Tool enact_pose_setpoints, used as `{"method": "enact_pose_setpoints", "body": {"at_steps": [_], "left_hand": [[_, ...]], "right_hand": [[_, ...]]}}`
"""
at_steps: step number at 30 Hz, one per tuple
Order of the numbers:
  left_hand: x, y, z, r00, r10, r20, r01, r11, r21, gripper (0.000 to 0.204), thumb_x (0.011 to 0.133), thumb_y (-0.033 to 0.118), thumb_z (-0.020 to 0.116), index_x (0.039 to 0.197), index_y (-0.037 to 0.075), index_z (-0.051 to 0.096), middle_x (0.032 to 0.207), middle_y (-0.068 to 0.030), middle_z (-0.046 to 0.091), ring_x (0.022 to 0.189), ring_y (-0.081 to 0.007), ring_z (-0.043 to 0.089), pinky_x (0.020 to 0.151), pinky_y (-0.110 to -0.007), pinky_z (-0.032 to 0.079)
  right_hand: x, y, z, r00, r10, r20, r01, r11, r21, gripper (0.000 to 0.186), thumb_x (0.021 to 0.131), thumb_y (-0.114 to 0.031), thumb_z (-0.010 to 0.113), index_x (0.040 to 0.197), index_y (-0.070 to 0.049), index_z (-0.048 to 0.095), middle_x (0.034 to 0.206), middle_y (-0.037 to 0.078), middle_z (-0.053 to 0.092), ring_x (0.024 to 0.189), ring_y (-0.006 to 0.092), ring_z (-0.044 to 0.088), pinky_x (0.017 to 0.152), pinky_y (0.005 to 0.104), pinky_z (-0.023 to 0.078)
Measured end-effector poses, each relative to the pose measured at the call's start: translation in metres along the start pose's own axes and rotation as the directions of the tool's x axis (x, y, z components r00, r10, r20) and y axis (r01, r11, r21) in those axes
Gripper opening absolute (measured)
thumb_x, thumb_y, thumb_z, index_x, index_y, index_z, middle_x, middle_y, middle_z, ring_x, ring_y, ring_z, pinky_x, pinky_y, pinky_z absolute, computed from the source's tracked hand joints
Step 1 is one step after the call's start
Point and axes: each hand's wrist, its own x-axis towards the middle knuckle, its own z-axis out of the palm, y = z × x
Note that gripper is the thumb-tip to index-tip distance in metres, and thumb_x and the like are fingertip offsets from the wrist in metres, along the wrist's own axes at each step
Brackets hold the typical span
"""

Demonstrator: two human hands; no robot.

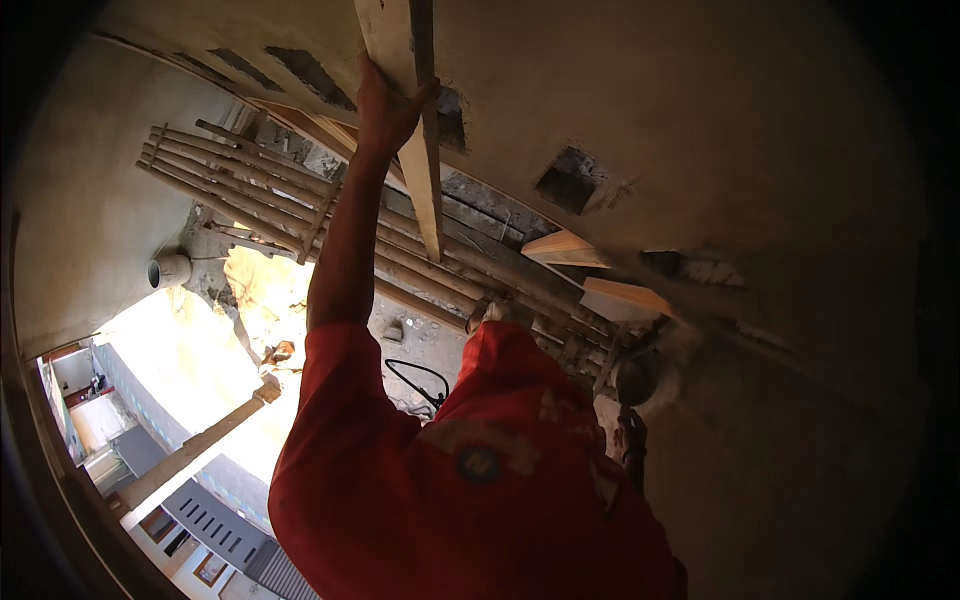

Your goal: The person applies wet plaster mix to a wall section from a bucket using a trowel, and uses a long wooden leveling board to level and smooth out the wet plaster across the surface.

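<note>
My left hand (390, 105) is raised at the top middle, fingers and thumb gripping a long pale wooden board (418, 170). My right hand (630, 435) shows at the right of my red shirt, fingers bent against something I cannot make out in the shadow. Below the board lie several bamboo poles (240, 180), tied with crosspieces, with a small pale object between my shirt and the poles (500, 312). Lighter wooden pieces (560, 245) stick out beside the wall at the right of the board.
A plastered wall (720, 120) with square holes (570, 180) borders the poles. A pipe end (170, 270) projects at the left. Beyond the bamboo are a sunlit drop, a timber beam (200, 445) and a lower building with grey slatted panels (215, 525). A black looped object (420, 375) lies beside my torso.
</note>
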Motion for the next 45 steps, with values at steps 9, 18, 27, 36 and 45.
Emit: {"method": "enact_pose_setpoints", "body": {"at_steps": [9,18,27,36,45], "left_hand": [[-0.001,0.009,0.001,0.996,-0.083,0.022,0.082,0.996,0.031,0.073,0.065,0.022,0.077,0.116,-0.002,0.030,0.104,-0.0284,0.055,0.098,-0.0401,0.057,0.084,-0.042,0.045],[0.015,-0.012,0.021,1.000,0.019,0.015,-0.019,1.000,-0.015,0.072,0.063,0.021,0.078,0.117,-0.004,0.035,0.106,-0.0248,0.054,0.101,-0.0371,0.054,0.086,-0.040,0.042],[-0.009,0.004,0.036,0.962,0.098,-0.256,-0.059,0.986,0.153,0.096,0.072,0.032,0.074,0.136,-0.001,0.011,0.137,-0.0268,0.015,0.124,-0.0352,0.029,0.102,-0.044,0.032],[-0.109,0.155,0.112,0.942,0.335,-0.001,-0.304,0.856,-0.418,0.066,0.086,0.022,0.060,0.133,-0.001,0.022,0.115,-0.0174,0.048,0.102,-0.0250,0.050,0.087,-0.037,0.047],[-0.287,0.222,0.226,0.165,0.146,0.975,0.148,0.974,-0.171,0.055,0.080,0.011,0.064,0.128,0.003,0.038,0.101,-0.0117,0.058,0.090,-0.0205,0.057,0.077,-0.030,0.046]], "right_hand": [[0.011,0.013,-0.003,0.998,0.062,-0.003,-0.062,0.995,0.073,0.038,0.081,-0.008,0.060,0.118,-0.013,0.054,0.053,0.000,0.045,0.042,0.0099,0.041,0.039,0.0270,0.032],[0.014,0.035,0.003,0.996,0.093,0.006,-0.093,0.978,0.186,0.041,0.081,-0.008,0.061,0.120,-0.016,0.053,0.056,0.000,0.048,0.042,0.0100,0.041,0.038,0.0272,0.033],[-0.013,0.063,0.001,0.991,0.108,-0.080,-0.083,0.960,0.268,0.039,0.079,-0.013,0.064,0.117,-0.017,0.055,0.055,0.005,0.051,0.041,0.0139,0.045,0.036,0.0282,0.035],[-0.015,0.147,0.006,0.960,0.202,-0.195,-0.098,0.891,0.444,0.028,0.082,-0.017,0.062,0.109,-0.013,0.057,0.053,0.005,0.049,0.039,0.0141,0.045,0.035,0.0308,0.036],[-0.056,0.257,0.037,0.912,0.401,-0.086,-0.234,0.682,0.693,0.028,0.082,-0.016,0.059,0.109,-0.008,0.054,0.051,0.003,0.045,0.037,0.0156,0.044,0.034,0.0312,0.037]]}}
